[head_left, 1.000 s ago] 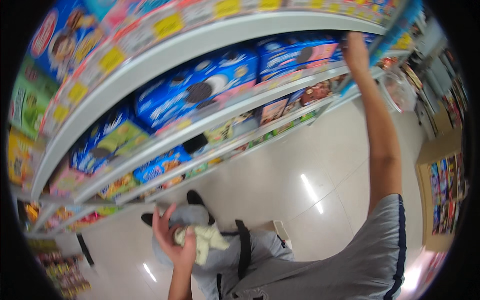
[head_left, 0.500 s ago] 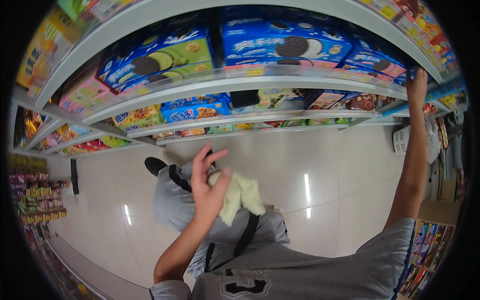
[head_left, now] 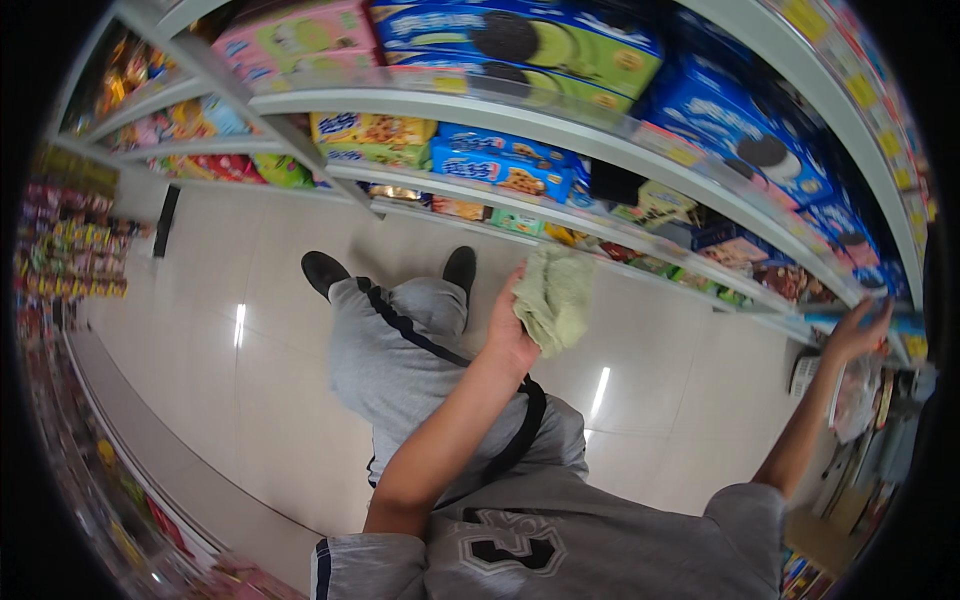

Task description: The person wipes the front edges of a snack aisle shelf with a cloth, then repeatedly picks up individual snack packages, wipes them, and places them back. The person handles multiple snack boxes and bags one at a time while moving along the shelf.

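My left hand is raised in front of the shelves, closed round a crumpled pale green cloth; the cloth covers its fingertips. Far to the right, my right hand reaches to the end of a shelf with its fingers spread, next to the blue strip there. No object shows in it, though whether its fingertips touch the shelf I cannot tell. Blue cookie boxes stand on that shelf, above the pale shelf edge.
Blue and yellow cookie packs fill the lower shelf. A pink box stands at the upper left. Behind my right hand hangs a clear plastic bag, near a white basket. More snack racks line the left side, over the tiled floor.
The view has turned, so the shelves sit further right and tilted. My left hand has lifted the cloth toward the shelves. My right hand has come lower, out from the boxes, with fingers spread.
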A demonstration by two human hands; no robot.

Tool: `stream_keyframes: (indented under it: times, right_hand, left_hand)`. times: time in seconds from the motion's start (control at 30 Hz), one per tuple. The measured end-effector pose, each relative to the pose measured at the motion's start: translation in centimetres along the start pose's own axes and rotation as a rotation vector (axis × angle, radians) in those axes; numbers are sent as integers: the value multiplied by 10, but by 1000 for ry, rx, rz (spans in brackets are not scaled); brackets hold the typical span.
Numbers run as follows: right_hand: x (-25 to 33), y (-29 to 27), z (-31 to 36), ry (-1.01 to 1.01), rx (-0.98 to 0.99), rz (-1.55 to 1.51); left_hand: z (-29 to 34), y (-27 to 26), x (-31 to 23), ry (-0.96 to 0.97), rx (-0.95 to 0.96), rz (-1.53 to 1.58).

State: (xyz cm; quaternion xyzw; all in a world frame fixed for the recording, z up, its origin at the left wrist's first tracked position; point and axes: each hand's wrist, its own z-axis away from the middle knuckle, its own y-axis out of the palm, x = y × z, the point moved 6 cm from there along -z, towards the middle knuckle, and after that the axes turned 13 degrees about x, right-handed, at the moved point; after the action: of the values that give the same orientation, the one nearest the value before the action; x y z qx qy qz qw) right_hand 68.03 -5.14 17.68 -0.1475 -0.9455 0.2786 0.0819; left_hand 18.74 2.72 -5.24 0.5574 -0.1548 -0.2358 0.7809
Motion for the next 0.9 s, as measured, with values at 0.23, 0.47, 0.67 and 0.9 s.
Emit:
stream_keyframes:
  times: [0.23,0.47,0.67,0.9]
  right_hand:
    - [311,56,218,32,1081,-1179]
    - [438,68,214,240,1144,-1432]
    - [439,91,167,263,1117,-1039]
    - [470,99,169,530,1345,-1275]
  left_hand:
    - [15,19,-7,146,37,-179]
    - [27,41,-65,228,247,-839]
    - [44,38,-118,354,243,-1902]
    - [73,25,-216,886,-251,-2000]
